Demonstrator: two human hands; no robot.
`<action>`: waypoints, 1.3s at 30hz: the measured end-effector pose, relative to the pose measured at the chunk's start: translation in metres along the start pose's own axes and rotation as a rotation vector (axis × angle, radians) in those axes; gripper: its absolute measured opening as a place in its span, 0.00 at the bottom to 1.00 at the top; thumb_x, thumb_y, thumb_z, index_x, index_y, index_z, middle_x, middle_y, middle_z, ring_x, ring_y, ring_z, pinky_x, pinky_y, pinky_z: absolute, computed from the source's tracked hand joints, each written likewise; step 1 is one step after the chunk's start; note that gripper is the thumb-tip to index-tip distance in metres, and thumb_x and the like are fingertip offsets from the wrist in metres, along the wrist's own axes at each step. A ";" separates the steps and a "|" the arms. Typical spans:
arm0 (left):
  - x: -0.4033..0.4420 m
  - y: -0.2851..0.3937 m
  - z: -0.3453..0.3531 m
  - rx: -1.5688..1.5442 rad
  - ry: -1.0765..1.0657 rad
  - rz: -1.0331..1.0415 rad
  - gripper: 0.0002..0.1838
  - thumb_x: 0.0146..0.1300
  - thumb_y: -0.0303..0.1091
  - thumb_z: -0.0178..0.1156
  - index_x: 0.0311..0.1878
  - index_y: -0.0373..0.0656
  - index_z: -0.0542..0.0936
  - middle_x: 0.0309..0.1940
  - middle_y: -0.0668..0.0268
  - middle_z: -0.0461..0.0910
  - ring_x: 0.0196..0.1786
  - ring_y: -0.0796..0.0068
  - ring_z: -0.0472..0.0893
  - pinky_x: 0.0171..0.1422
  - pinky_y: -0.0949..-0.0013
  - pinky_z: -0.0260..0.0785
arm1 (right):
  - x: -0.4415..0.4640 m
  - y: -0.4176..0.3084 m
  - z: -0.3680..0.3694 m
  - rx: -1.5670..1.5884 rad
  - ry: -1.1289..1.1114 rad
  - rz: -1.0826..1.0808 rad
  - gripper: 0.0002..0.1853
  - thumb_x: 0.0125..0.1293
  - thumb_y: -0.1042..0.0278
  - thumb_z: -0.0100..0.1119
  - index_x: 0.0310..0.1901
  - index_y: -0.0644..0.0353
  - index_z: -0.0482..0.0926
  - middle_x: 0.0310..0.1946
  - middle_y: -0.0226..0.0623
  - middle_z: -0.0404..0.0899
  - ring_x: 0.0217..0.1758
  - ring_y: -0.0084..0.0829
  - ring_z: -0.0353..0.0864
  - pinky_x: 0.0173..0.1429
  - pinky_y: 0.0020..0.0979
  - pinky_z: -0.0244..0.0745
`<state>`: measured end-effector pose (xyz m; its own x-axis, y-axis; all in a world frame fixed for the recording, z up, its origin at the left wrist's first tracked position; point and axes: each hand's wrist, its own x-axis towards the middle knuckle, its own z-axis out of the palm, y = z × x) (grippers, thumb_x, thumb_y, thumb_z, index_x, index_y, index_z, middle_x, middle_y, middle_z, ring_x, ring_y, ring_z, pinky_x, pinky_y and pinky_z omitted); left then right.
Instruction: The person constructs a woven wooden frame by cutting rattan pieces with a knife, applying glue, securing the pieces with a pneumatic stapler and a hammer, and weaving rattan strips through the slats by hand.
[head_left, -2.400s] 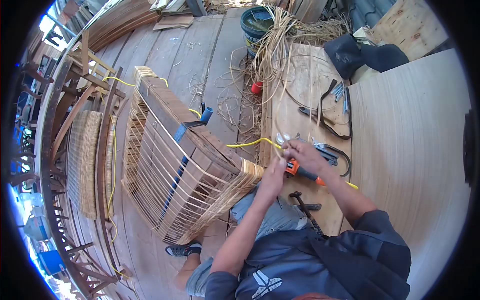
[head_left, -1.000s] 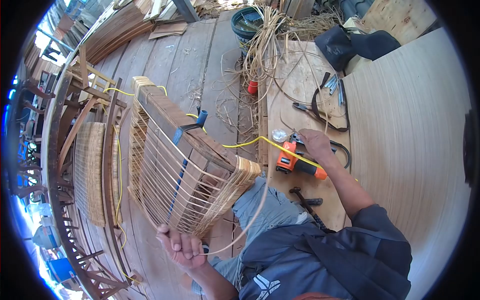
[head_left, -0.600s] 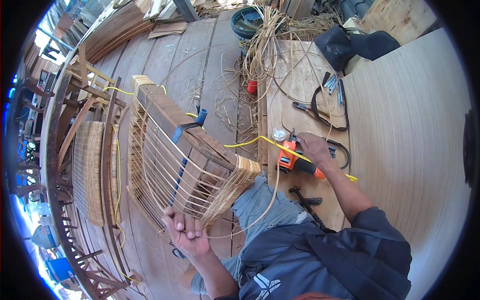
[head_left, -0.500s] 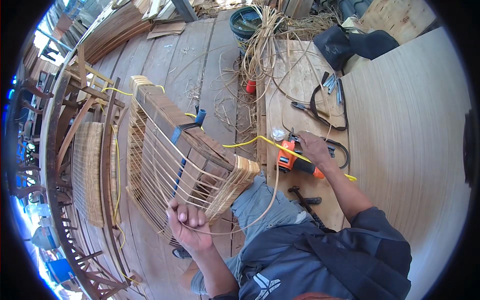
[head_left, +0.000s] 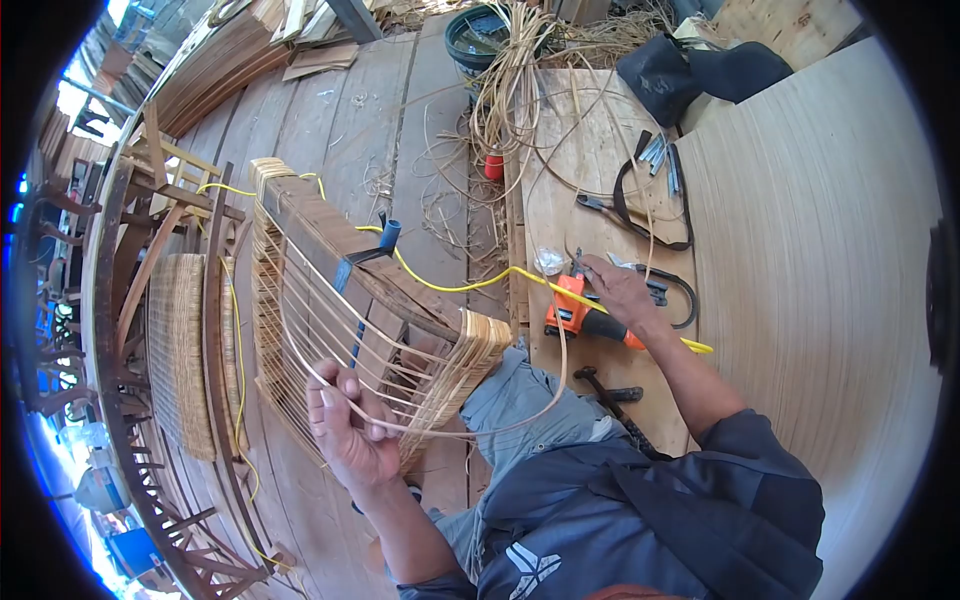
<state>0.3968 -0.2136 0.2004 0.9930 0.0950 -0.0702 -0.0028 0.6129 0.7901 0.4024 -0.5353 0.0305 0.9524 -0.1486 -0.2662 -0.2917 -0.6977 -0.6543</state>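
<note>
My left hand [head_left: 352, 432] is closed with a thin rattan strand [head_left: 480, 433] between its fingers. The strand curves right, across my lap, and also rises along the frame's slats. Beside that hand stands a wooden frame [head_left: 330, 225], tilted, its corners wrapped in rattan and long strands strung across it. On the right, my right hand [head_left: 622, 290] is closed just above an orange and black power tool [head_left: 566, 308]. Its fingertips meet near the tool's metal tip, and what they pinch is hidden.
A bundle of loose rattan [head_left: 515, 75] lies beside a dark bucket [head_left: 475, 40]. Pliers [head_left: 600, 205] and a black strap rest on the board; a hammer [head_left: 600, 395] lies nearer me. A yellow cord [head_left: 470, 288] crosses the floor. A woven panel [head_left: 180, 350] stands left.
My left hand has moved a little left with the strand, which now bows upward over the slats. My right hand stays by the power tool. The view has shifted slightly.
</note>
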 end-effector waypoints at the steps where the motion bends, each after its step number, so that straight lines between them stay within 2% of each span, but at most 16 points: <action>1: 0.004 0.003 0.005 0.060 -0.001 0.019 0.13 0.69 0.31 0.49 0.52 0.36 0.67 0.33 0.63 0.71 0.15 0.83 0.68 0.14 0.80 0.67 | 0.002 0.009 0.009 0.098 0.107 -0.113 0.11 0.66 0.68 0.48 0.47 0.62 0.73 0.38 0.47 0.78 0.44 0.47 0.77 0.47 0.40 0.72; 2: 0.010 0.005 0.006 0.095 -0.052 0.030 0.11 0.69 0.29 0.48 0.52 0.36 0.68 0.36 0.60 0.74 0.17 0.82 0.71 0.15 0.81 0.67 | 0.004 0.017 0.015 0.196 0.213 -0.226 0.12 0.66 0.68 0.48 0.48 0.63 0.73 0.39 0.48 0.78 0.43 0.47 0.77 0.47 0.39 0.71; 5: 0.029 0.009 0.037 0.377 -0.057 0.131 0.11 0.70 0.31 0.47 0.51 0.36 0.68 0.37 0.64 0.73 0.18 0.83 0.72 0.16 0.83 0.66 | 0.007 0.021 0.014 0.264 0.277 -0.178 0.13 0.66 0.69 0.48 0.49 0.64 0.72 0.39 0.49 0.78 0.42 0.45 0.78 0.48 0.34 0.72; 9: 0.083 0.036 0.088 0.444 -0.097 0.392 0.10 0.69 0.32 0.50 0.47 0.36 0.71 0.38 0.58 0.77 0.26 0.72 0.80 0.31 0.71 0.74 | 0.000 0.000 -0.010 0.355 0.289 -0.044 0.14 0.68 0.68 0.48 0.52 0.64 0.72 0.39 0.47 0.79 0.42 0.37 0.79 0.48 0.29 0.72; 11: 0.117 0.043 0.108 0.423 -0.031 0.519 0.10 0.68 0.33 0.51 0.46 0.36 0.72 0.40 0.58 0.77 0.28 0.69 0.80 0.37 0.69 0.74 | -0.002 -0.007 -0.015 0.424 0.484 -0.201 0.13 0.69 0.70 0.46 0.53 0.62 0.72 0.27 0.29 0.69 0.28 0.17 0.67 0.32 0.22 0.65; 12: 0.136 0.047 0.112 0.411 0.007 0.567 0.10 0.67 0.33 0.52 0.44 0.36 0.72 0.41 0.58 0.76 0.28 0.69 0.80 0.38 0.69 0.73 | 0.000 -0.005 -0.013 0.567 0.462 -0.172 0.13 0.69 0.69 0.47 0.53 0.61 0.72 0.28 0.25 0.69 0.29 0.16 0.65 0.31 0.21 0.64; 14: 0.205 0.035 0.048 0.885 -0.033 0.350 0.10 0.67 0.34 0.47 0.41 0.37 0.74 0.32 0.62 0.77 0.32 0.75 0.79 0.36 0.72 0.72 | -0.006 -0.017 -0.015 0.594 0.504 -0.184 0.13 0.69 0.68 0.48 0.52 0.61 0.73 0.28 0.25 0.69 0.30 0.15 0.65 0.32 0.21 0.64; 16: 0.221 0.013 0.007 1.442 -0.056 -0.050 0.14 0.65 0.38 0.48 0.35 0.35 0.76 0.27 0.61 0.78 0.28 0.74 0.80 0.31 0.72 0.72 | -0.011 -0.029 -0.017 0.626 0.553 -0.202 0.13 0.69 0.68 0.48 0.52 0.61 0.73 0.28 0.25 0.69 0.31 0.14 0.66 0.32 0.21 0.64; 18: 0.189 -0.018 0.003 1.498 -0.180 -0.253 0.18 0.63 0.42 0.51 0.31 0.34 0.78 0.22 0.61 0.78 0.25 0.73 0.80 0.26 0.71 0.72 | -0.021 -0.036 -0.014 0.575 0.409 -0.053 0.14 0.68 0.66 0.48 0.51 0.62 0.73 0.34 0.42 0.78 0.37 0.30 0.79 0.43 0.28 0.72; 21: 0.126 -0.066 0.010 1.162 -0.350 -0.637 0.24 0.68 0.49 0.48 0.45 0.34 0.77 0.29 0.61 0.80 0.27 0.72 0.81 0.29 0.71 0.73 | -0.039 -0.071 -0.010 0.417 0.304 -0.082 0.13 0.68 0.64 0.46 0.50 0.60 0.73 0.33 0.45 0.78 0.37 0.38 0.80 0.41 0.32 0.73; 24: 0.080 -0.103 0.020 0.964 -0.422 -0.627 0.22 0.68 0.49 0.49 0.45 0.35 0.76 0.30 0.62 0.80 0.28 0.73 0.80 0.29 0.72 0.72 | -0.064 -0.091 0.020 0.342 0.034 -0.381 0.14 0.68 0.63 0.46 0.52 0.55 0.72 0.34 0.45 0.78 0.38 0.43 0.79 0.40 0.36 0.73; 26: 0.061 -0.095 0.047 0.404 -0.240 -0.842 0.18 0.68 0.47 0.50 0.43 0.38 0.75 0.24 0.68 0.77 0.21 0.76 0.75 0.25 0.75 0.69 | -0.083 -0.103 0.039 0.404 -0.147 -0.522 0.14 0.67 0.65 0.48 0.52 0.53 0.72 0.32 0.43 0.77 0.37 0.44 0.78 0.39 0.37 0.73; 27: 0.060 -0.089 0.047 0.402 -0.241 -0.842 0.18 0.68 0.47 0.50 0.43 0.38 0.75 0.24 0.68 0.77 0.21 0.76 0.75 0.25 0.75 0.69 | -0.089 -0.100 0.055 0.414 -0.164 -0.587 0.14 0.66 0.66 0.49 0.52 0.53 0.72 0.31 0.42 0.77 0.36 0.44 0.78 0.38 0.37 0.73; 30: 0.062 -0.051 0.046 0.266 -0.049 -0.660 0.13 0.68 0.42 0.48 0.45 0.42 0.73 0.15 0.78 0.63 0.11 0.89 0.59 0.16 0.80 0.57 | -0.092 -0.098 0.069 0.428 -0.210 -0.708 0.12 0.65 0.67 0.50 0.49 0.52 0.74 0.28 0.39 0.74 0.33 0.43 0.77 0.36 0.37 0.71; 34: 0.042 0.028 0.008 0.109 -0.189 -0.283 0.14 0.71 0.40 0.44 0.43 0.39 0.72 0.11 0.77 0.59 0.08 0.88 0.52 0.10 0.81 0.50 | -0.072 -0.104 0.054 0.349 -0.088 -0.863 0.09 0.63 0.67 0.53 0.44 0.53 0.75 0.26 0.34 0.73 0.31 0.37 0.76 0.38 0.36 0.68; 39: 0.018 0.132 -0.072 -0.157 -0.220 0.312 0.12 0.73 0.33 0.39 0.45 0.37 0.70 0.19 0.73 0.64 0.14 0.85 0.56 0.20 0.76 0.54 | -0.031 -0.105 0.039 0.141 -0.044 -1.044 0.08 0.59 0.64 0.58 0.39 0.54 0.74 0.26 0.29 0.72 0.32 0.31 0.74 0.44 0.34 0.64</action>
<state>0.4061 -0.0742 0.2598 0.9431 0.1360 0.3033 -0.3090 0.6951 0.6491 0.4000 -0.4307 0.0798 0.7336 0.5064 0.4532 0.6610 -0.3766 -0.6490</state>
